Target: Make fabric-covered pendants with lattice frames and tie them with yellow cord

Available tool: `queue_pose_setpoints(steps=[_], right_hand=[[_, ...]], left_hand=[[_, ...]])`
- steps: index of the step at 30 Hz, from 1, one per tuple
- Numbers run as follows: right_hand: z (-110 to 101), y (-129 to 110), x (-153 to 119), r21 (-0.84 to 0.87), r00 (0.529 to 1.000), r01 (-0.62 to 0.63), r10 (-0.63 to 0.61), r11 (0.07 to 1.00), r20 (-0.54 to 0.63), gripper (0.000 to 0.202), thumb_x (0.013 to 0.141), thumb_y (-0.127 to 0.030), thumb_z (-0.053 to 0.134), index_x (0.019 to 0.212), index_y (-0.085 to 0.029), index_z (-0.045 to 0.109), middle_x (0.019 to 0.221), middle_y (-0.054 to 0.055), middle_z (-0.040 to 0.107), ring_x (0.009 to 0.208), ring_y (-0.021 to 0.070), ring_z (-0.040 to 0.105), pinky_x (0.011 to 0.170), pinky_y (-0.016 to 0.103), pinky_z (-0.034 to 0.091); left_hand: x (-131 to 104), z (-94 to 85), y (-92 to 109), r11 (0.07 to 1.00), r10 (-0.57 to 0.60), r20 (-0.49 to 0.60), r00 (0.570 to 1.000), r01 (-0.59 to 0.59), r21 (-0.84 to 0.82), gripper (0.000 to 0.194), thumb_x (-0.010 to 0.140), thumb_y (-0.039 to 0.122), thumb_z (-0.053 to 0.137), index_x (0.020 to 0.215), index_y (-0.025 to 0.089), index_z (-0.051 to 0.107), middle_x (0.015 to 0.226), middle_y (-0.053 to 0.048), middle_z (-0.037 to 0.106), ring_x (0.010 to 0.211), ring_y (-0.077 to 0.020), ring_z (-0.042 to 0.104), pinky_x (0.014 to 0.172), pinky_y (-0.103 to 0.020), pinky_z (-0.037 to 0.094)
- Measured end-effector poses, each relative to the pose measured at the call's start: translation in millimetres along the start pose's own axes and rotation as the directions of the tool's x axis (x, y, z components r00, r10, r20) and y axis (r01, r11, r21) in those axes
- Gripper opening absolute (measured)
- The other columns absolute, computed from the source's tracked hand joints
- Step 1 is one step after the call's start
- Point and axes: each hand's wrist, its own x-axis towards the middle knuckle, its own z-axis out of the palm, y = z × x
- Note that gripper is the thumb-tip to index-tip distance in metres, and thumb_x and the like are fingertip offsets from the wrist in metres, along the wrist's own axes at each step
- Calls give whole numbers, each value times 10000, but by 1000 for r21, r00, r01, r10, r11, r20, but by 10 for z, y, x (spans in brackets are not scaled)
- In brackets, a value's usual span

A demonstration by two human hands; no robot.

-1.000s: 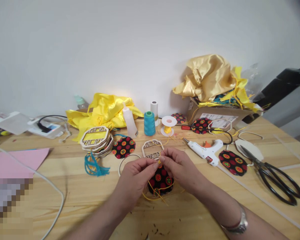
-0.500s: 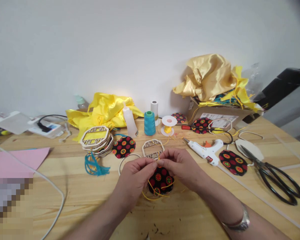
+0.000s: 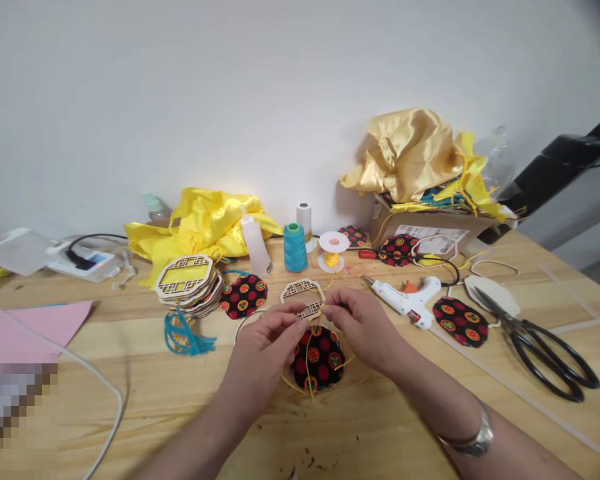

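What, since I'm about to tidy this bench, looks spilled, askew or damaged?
Dark specks litter the tabletop at the bottom of the view, like stray debris. The wooden frames are stacked unevenly, edges out of line. Gold satin and yellow scraps bulge over the cardboard box, which looks overfilled. I see no clear damage.

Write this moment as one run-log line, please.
left hand: near yellow cord, grip unclear | right hand: pinching yellow cord | below hands: patterned fabric piece | on table: white glue gun, scissors, teal thread cone

Yellow cord (image 3: 309,363), thin; trailing loosely over a black, flower-patterned fabric piece (image 3: 325,359), lying flat, rounded
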Motion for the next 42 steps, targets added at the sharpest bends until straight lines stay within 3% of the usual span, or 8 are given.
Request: queue_pose_setpoints(steps=[6, 10, 15, 19, 22, 25, 35, 42], right_hand=[[20, 33, 15, 127, 997, -78, 75, 989, 26, 179, 794, -197, 494, 618, -171, 514, 476, -50, 437, 466, 90, 385, 483, 222, 298], [28, 9, -5, 412, 978, -188, 128, 892, 167, 199, 801, -262, 487, 623, -174, 495, 408, -74, 405, 375, 63, 314, 398, 195, 243], [35, -50, -50, 619, 941, -271, 66, 738, 333, 249, 799, -335, 501, 636, -148, 520, 429, -69, 430, 355, 35, 282, 369, 172, 193], [25, -79, -50, 633, 937, -286, 73, 719, 341, 244, 768, -305, 549, 593, -153, 472, 474, -69, 430, 379, 25, 295, 373, 161, 182], [23, -87, -44, 579, 939, -288, 105, 763, 327, 223, 761, -275, 547, 587, -158, 473, 467, -68, 435, 383, 30, 306, 372, 165, 189], [36, -81, -45, 500, 939, -283, 130, 818, 318, 189, 752, -241, 539, 588, -162, 488, 478, -57, 474, 395, 40, 340, 379, 171, 222], [47, -26, -40, 376, 955, -212, 110, 902, 276, 135, 750, -231, 534, 634, -164, 529, 514, -43, 504, 446, 59, 389, 402, 174, 276], [15, -90, -47, 435, 935, -287, 150, 854, 322, 117, 725, -222, 555, 630, -160, 530, 496, -49, 500, 430, 51, 383, 397, 170, 251]], left_hand=[[-23, 11, -73, 926, 297, 34, 954, -296, 233, 119, 729, 271, 624, 659, 204, 694, 1296, -82, 484, 1175, -266, 457, 995, -426, 336], [-40, 59, -172, 901, 335, 102, 937, -350, 256, 117, 749, 237, 602, 688, 218, 700, 1407, -59, 365, 1256, -277, 381, 1054, -458, 261], [-55, 81, -134, 914, 321, 179, 930, -354, 198, 134, 759, 182, 585, 695, 203, 701, 1374, -75, 402, 1241, -248, 411, 1046, -388, 294], [-75, 62, -49, 959, 246, 188, 951, -267, 98, 124, 757, 195, 604, 644, 182, 653, 1226, -105, 537, 1245, -256, 393, 976, -349, 364], [-79, 47, -41, 981, 159, 223, 962, -128, -146, 64, 796, 235, 577, 773, 188, 613, 1069, -87, 616, 1011, -221, 573, 818, -323, 462], [-57, 41, -69, 959, 87, 217, 972, -22, -283, 120, 783, 238, 604, 895, 195, 599, 906, -39, 647, 806, -164, 613, 737, -292, 479], [-35, 23, -17, 997, -49, 160, 986, 58, -56, 162, 743, 314, 632, 796, 171, 686, 684, -7, 635, 581, -109, 516, 520, -196, 386], [-19, 15, -37, 983, -67, 189, 980, 97, -155, 156, 733, 302, 646, 719, 150, 680, 538, 37, 541, 415, -39, 355, 398, -161, 248]])
